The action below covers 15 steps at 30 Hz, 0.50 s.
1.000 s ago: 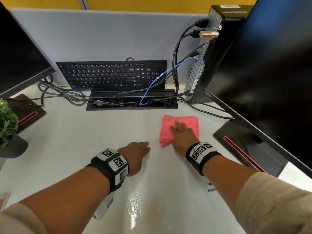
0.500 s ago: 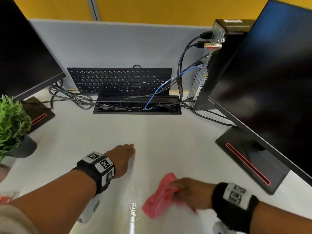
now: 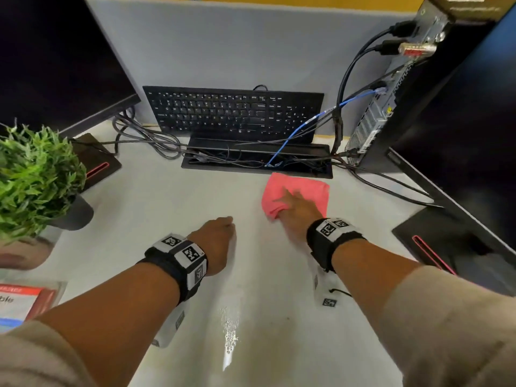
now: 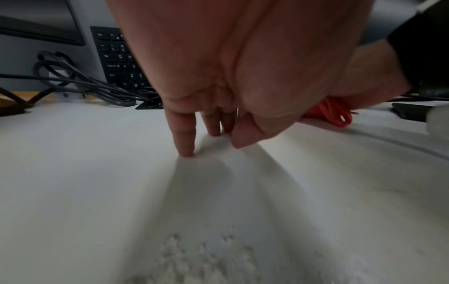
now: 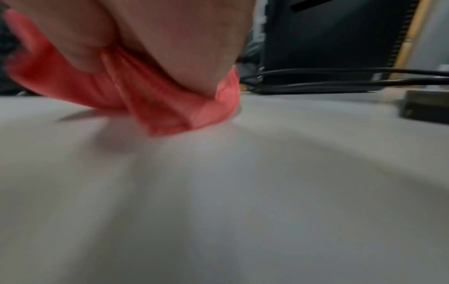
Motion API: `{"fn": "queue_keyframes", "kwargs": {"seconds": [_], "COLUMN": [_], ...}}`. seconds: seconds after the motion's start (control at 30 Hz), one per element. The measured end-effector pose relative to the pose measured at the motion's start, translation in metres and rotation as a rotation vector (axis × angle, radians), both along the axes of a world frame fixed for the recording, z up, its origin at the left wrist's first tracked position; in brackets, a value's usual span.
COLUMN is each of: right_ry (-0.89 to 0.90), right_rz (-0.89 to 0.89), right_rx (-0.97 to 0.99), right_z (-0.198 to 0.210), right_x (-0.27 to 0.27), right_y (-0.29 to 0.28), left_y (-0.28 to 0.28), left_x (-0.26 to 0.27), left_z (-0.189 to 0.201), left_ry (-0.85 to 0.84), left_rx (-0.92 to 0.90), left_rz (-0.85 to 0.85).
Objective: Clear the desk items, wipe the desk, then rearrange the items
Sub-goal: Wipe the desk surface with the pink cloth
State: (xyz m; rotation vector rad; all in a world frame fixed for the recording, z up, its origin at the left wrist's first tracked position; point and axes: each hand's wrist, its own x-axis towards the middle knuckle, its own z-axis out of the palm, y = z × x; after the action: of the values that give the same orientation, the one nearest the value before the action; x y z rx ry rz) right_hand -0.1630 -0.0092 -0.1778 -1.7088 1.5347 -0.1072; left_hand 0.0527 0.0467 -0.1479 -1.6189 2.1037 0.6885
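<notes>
Right hand (image 3: 297,212), which I monitored remotely, pressed flat with fingers spread on one folded pink microfibre cloth (image 3: 303,188) at the rear of the pale grey laminate desk (image 3: 156,213), near the cable tray (image 3: 257,160). Left hand (image 3: 216,241) rested fingertips (image 4: 185,146) down, holding nothing. Counted: two black monitors, one black keyboard (image 3: 234,113), one potted plant (image 3: 36,174). Label text was unreadable.

Cloth (image 3: 303,188) lies on the desk (image 3: 167,208) before the keyboard (image 3: 234,113) (propped upright).
</notes>
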Motion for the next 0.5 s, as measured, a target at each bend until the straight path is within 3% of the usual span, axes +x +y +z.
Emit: {"fn": "queue_keyframes", "kwargs": {"seconds": [0.03, 0.13, 0.33, 0.43, 0.5], "right_ry": [0.045, -0.047, 0.003, -0.062, -0.213], "right_rz": [0.072, 0.193, 0.596, 0.563, 0.369], "right_rx": [-0.04, -0.06, 0.001, 0.207, 0.385], "right_z": [-0.011, -0.019, 0.013, 0.034, 0.048], "right_x": [0.008, 0.027, 0.032, 0.007, -0.006], "right_y": [0.009, 0.048, 0.138, 0.168, 0.172], "left_y": [0.0, 0.002, 0.012, 0.022, 0.029], "left_x": [0.003, 0.015, 0.031, 0.038, 0.042], "left_z": [-0.002, -0.005, 0.001, 0.001, 0.004], "left_ry": [0.004, 0.034, -0.004, -0.017, -0.025], "left_rx": [-0.013, -0.053, -0.024, 0.008, 0.017], "left_rz": [0.016, 0.05, -0.03, -0.037, -0.047]}}
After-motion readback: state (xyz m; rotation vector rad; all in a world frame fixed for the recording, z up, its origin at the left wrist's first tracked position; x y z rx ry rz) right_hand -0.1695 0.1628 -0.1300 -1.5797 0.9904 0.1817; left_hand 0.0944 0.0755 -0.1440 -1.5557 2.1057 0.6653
